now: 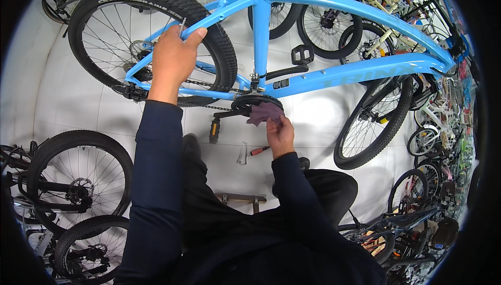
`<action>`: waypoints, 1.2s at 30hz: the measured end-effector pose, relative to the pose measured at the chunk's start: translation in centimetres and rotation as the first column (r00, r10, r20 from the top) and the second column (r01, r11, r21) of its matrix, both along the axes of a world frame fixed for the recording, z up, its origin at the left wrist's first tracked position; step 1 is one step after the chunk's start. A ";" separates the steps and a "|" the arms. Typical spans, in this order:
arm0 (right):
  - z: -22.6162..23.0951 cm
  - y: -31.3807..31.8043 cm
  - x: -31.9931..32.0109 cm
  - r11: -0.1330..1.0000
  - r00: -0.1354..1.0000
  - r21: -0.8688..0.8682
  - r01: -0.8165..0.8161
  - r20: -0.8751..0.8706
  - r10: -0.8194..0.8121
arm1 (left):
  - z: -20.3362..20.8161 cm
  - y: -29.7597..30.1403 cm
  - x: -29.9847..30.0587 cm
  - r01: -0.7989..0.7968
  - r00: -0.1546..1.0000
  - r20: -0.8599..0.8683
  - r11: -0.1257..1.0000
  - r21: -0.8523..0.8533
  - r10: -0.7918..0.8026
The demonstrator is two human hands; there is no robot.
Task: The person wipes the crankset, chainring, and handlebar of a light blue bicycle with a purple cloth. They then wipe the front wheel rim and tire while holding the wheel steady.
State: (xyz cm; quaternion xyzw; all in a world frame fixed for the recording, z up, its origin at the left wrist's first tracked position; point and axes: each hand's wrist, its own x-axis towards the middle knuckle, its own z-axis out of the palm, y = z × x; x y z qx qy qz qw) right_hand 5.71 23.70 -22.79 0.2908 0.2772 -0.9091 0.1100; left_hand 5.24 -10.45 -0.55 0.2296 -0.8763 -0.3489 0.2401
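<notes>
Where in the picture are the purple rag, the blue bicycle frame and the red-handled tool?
purple rag (264, 112): head view, middle of the cloth.
blue bicycle frame (259, 34): head view, seat tube.
red-handled tool (257, 151): head view, red handle.

Rag (265, 113) on chainring (249, 101), screwdriver (259, 151) below.

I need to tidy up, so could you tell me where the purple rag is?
In the head view, the purple rag is right of centre, held by the right hand against the chainring of the blue bicycle.

Only a small dark rectangular label (281, 83) sits low on the blue bicycle frame (334, 4).
</notes>
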 end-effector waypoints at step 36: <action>1.1 -9.0 0.2 0.735 0.804 0.575 -0.359 -0.210 0.557 | 0.7 0.6 0.3 0.041 0.997 0.057 0.998 0.041 -0.043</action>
